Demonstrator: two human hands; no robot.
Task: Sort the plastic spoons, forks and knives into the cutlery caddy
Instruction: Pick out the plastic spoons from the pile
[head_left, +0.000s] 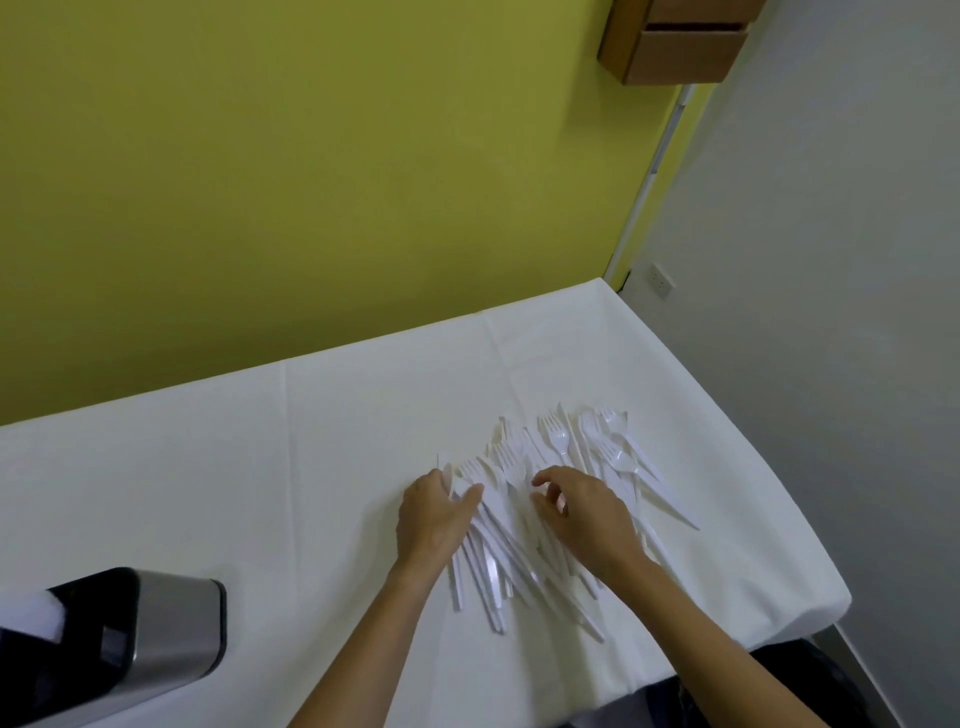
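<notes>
A yellow-green wall (311, 182) runs behind the pile, and a table (208, 493) under a white cloth carries it. The caddy (156, 649), black and steel, stands well apart from the pile, to its near left, partly cut off by the edge of the view. Something white shows in its top, but what it is cannot be made out.

The pile (493, 561) itself is a loose, mixed heap of white plastic cutlery, heads mostly pointing toward the wall and handles fanning toward the person. The pieces overlap and cross one another, white on white cloth, so single ones are hard to pick out.

The left hand (434, 519) lies on the pile's left edge, fingers fairly straight and thumb spread across some handles, bracing rather than gripping. The right hand (587, 514) rests on the pile's middle, fingers curled and thumb and forefinger drawn into a narrow pinch. Whether a piece is caught between them cannot be told.

This looks like the start of sorting: nearly everything is still unsorted. The next move likely calls for lifting out pieces of one kind and carrying them left of the pile to the caddy.

At the pile's far side a fork (549, 422) and a spoon (560, 442) show clearly. A knife (670, 506) points out from its right edge.
</notes>
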